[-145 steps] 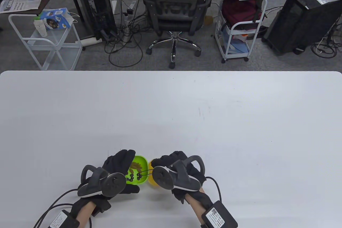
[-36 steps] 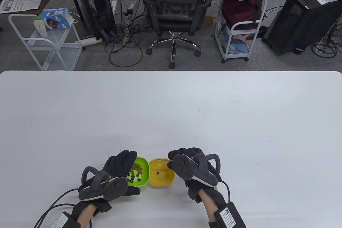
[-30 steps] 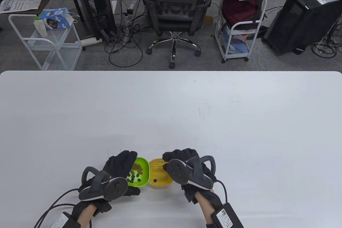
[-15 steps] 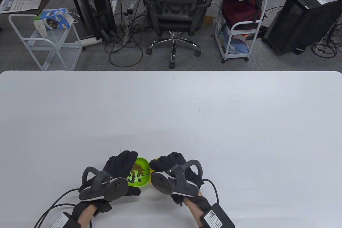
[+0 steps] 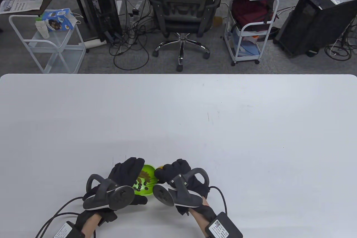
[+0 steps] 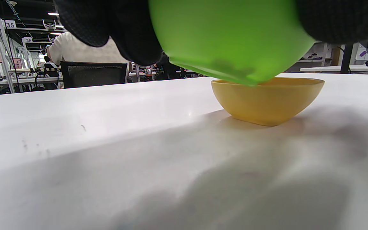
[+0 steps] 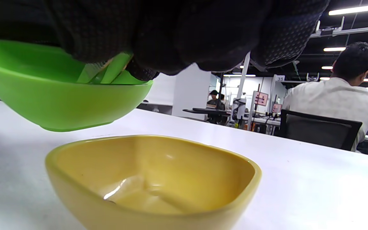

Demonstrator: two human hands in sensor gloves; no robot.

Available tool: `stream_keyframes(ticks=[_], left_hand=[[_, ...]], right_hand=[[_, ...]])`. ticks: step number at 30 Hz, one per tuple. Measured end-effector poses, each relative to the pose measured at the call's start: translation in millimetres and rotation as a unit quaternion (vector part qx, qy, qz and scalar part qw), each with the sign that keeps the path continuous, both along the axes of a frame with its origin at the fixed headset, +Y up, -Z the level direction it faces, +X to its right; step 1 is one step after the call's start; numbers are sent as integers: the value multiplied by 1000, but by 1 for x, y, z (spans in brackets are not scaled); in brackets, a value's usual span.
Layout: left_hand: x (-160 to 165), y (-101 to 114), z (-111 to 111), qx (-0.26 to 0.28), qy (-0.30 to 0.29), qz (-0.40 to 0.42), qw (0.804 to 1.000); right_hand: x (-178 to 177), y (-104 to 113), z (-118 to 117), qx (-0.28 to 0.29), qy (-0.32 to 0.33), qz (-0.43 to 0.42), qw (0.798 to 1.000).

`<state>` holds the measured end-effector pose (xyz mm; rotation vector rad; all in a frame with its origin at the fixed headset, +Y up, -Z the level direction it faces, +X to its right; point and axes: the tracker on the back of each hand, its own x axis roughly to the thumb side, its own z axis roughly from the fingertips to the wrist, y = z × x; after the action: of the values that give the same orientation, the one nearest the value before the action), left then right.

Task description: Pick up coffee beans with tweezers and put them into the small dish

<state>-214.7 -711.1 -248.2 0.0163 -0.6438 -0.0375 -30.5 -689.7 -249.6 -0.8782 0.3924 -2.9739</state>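
My left hand [image 5: 127,172] grips a green bowl [image 5: 146,183] and holds it tilted just above the table; it also shows in the left wrist view [image 6: 232,38]. Several dark coffee beans [image 5: 139,185] and some brown pieces lie in it. My right hand [image 5: 164,173] pinches thin metal tweezers [image 5: 152,180], whose tips reach into the green bowl. The small yellow dish [image 7: 152,179] stands on the table right of the green bowl, and is mostly hidden under my right hand in the table view. What the tweezer tips hold is hidden.
The white table [image 5: 195,115] stretches wide beyond the hands. Glove cables trail off the near edge. An office chair [image 5: 182,6] and carts stand past the far edge.
My right hand moved left from over the yellow dish to the green bowl, bringing the tweezers into it. It now covers the yellow dish. My left hand stayed put.
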Motion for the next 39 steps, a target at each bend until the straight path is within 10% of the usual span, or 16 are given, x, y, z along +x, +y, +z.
stream_keyframes(ticks=[39], left_hand=[[1, 1, 0, 0, -1, -1, 1000]], right_hand=[[-3, 2, 0, -1, -4, 13, 1000]])
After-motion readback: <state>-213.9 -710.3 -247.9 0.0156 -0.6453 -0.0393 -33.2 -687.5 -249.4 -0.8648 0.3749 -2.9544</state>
